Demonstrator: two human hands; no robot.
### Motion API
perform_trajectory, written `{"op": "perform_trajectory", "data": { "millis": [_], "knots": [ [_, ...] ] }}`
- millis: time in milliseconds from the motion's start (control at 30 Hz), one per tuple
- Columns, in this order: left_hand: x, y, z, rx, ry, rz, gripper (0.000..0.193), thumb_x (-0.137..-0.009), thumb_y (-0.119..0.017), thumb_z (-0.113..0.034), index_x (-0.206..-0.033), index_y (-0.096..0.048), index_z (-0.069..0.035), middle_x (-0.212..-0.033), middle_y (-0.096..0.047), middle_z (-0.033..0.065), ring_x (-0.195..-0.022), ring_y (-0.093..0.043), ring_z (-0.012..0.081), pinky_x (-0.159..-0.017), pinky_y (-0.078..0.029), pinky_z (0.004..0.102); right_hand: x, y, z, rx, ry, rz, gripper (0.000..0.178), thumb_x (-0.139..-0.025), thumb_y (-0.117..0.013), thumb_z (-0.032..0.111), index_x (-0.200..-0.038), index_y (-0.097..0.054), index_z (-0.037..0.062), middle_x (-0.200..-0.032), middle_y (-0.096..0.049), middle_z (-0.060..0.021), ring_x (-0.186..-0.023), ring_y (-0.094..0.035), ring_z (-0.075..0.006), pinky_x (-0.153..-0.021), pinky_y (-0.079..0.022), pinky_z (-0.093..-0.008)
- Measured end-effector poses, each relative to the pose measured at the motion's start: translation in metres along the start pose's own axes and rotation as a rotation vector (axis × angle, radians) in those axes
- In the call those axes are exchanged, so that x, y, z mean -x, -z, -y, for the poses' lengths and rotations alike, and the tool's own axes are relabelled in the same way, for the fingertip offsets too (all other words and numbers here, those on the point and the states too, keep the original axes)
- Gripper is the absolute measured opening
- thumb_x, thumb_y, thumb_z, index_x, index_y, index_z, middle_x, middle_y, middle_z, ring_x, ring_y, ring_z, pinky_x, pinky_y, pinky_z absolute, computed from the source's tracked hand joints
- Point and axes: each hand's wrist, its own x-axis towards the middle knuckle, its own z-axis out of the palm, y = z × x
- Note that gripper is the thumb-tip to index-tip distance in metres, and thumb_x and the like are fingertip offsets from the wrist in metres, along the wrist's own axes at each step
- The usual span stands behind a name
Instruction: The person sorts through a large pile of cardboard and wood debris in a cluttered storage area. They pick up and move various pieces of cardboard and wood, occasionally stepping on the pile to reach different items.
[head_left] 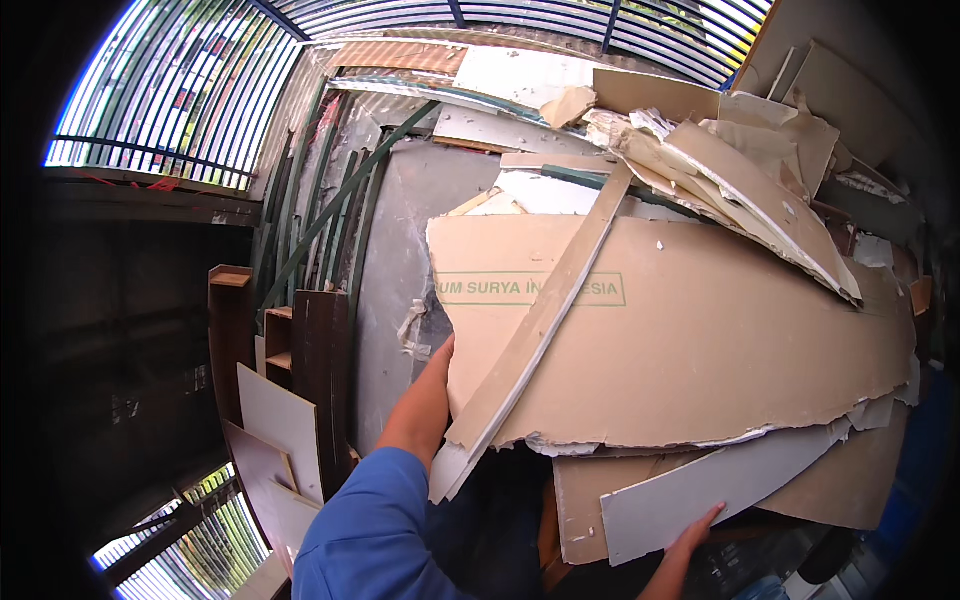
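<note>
A large brown paper-faced plasterboard sheet (680, 330) with a ragged lower edge and a green printed stamp spreads in front of me. My left hand (441, 366) grips its left edge, the fingers hidden behind it. A narrow plasterboard strip (545, 325) lies slantwise across the sheet, its lower end beside my left forearm. Below the sheet juts a grey-white plasterboard piece (690, 500). My right hand (690, 540) is closed on this piece's lower edge, thumb on its face and the other fingers out of sight. A brown board (580, 480) shows partly behind it.
Torn plasterboard pieces (740, 180) are heaped at the far right. Dark green metal bars (345, 200) lean at the far left, with dark brown wooden panels (320, 350) nearer. White-grey panels (285, 430) stand left of my arm. Barred windows (180, 100) line the back.
</note>
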Motion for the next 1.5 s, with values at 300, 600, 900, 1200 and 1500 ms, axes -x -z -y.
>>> {"op": "perform_trajectory", "data": {
  "millis": [300, 600, 900, 1200, 1500],
  "knots": [
    [0.014, 0.008, 0.028, -0.005, -0.025, 0.03, 0.088, -0.095, -0.03, -0.073, -0.15, -0.038, -0.005, -0.145, -0.051, 0.0177, -0.132, -0.05, 0.0336, -0.111, -0.039, 0.0481, 0.002, 0.008, -0.015, -0.198, -0.028, 0.184, 0.085, -0.089, -0.064, 0.061, -0.139, -0.047, -0.006, -0.136, -0.056, -0.0145, -0.118, -0.059, -0.0319, -0.099, -0.049, -0.0443],
    [0.048, 0.033, 0.009, -0.181, -0.178, 0.133, 0.089, -0.094, -0.031, -0.074, -0.15, -0.038, -0.005, -0.145, -0.051, 0.0176, -0.132, -0.05, 0.0336, -0.111, -0.039, 0.0479, -0.018, 0.036, -0.005, -0.178, 0.193, 0.105, 0.069, -0.087, -0.077, 0.044, -0.13, -0.057, -0.0058, -0.126, -0.062, -0.0128, -0.113, -0.061, -0.0241, -0.098, -0.049, -0.0394],
    [0.198, 0.01, 0.056, -0.454, -0.337, 0.149, 0.09, -0.093, -0.032, -0.076, -0.151, -0.037, -0.006, -0.146, -0.051, 0.0176, -0.132, -0.05, 0.0336, -0.111, -0.039, 0.0477, -0.039, 0.11, -0.006, -0.106, 0.233, 0.145, 0.072, -0.085, -0.077, 0.049, -0.129, -0.058, -0.0049, -0.124, -0.063, -0.0127, -0.113, -0.06, -0.0232, -0.099, -0.048, -0.039],
    [0.249, -0.051, 0.13, -0.68, -0.398, 0.141, 0.092, -0.092, -0.033, -0.077, -0.151, -0.037, -0.006, -0.146, -0.051, 0.0175, -0.132, -0.05, 0.0336, -0.111, -0.039, 0.0475, -0.038, 0.229, 0.002, 0.043, 0.226, 0.119, 0.066, -0.089, -0.074, 0.042, -0.13, -0.057, -0.0058, -0.127, -0.062, -0.0141, -0.119, -0.058, -0.0237, -0.103, -0.044, -0.0371],
    [0.255, -0.042, 0.154, -0.736, -0.34, 0.038, 0.093, -0.091, -0.034, -0.078, -0.151, -0.036, -0.006, -0.146, -0.05, 0.0174, -0.132, -0.05, 0.0336, -0.111, -0.039, 0.0473, -0.062, 0.25, -0.039, 0.159, 0.371, 0.025, 0.066, -0.094, -0.067, 0.045, -0.13, -0.056, -0.0086, -0.129, -0.062, -0.0157, -0.119, -0.058, -0.0252, -0.102, -0.044, -0.038]
  ]
}}
